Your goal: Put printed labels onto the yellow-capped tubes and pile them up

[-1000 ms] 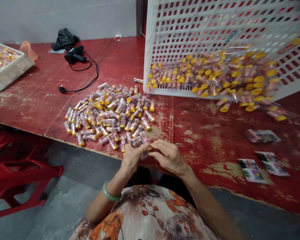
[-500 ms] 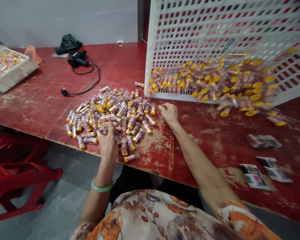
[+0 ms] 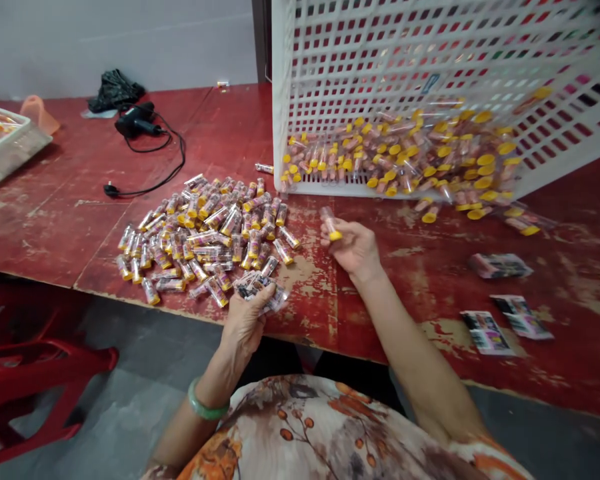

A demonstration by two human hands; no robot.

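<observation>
My left hand (image 3: 245, 323) is closed on a small stack of printed clear plastic sleeves (image 3: 275, 298), at the table's front edge. Between the fingertips of my right hand (image 3: 359, 250), a short clear tube with a yellow cap (image 3: 331, 223) is held tilted, cap end toward me. Its contents look pinkish. To the left of both hands spreads a heap of similar tubes (image 3: 195, 233) with printed sleeves around them. Beyond my right hand, many yellow-capped tubes (image 3: 395, 157) without visible print lie in a white crate tipped on its side (image 3: 281, 100), some spilling out over its edge.
More printed sleeves (image 3: 487, 333) lie in flat stacks on the red table (image 3: 405, 293) at right. At the back left are a black hair dryer (image 3: 136, 120) with its cord, a black plastic bag (image 3: 115, 90) and a white tray (image 3: 17, 150). A red stool (image 3: 40, 373) stands below.
My left hand has left the heap and moved right, its sleeves now in plain view. My right hand has come nearer and now shows a capped tube. The whole view has shifted slightly.
</observation>
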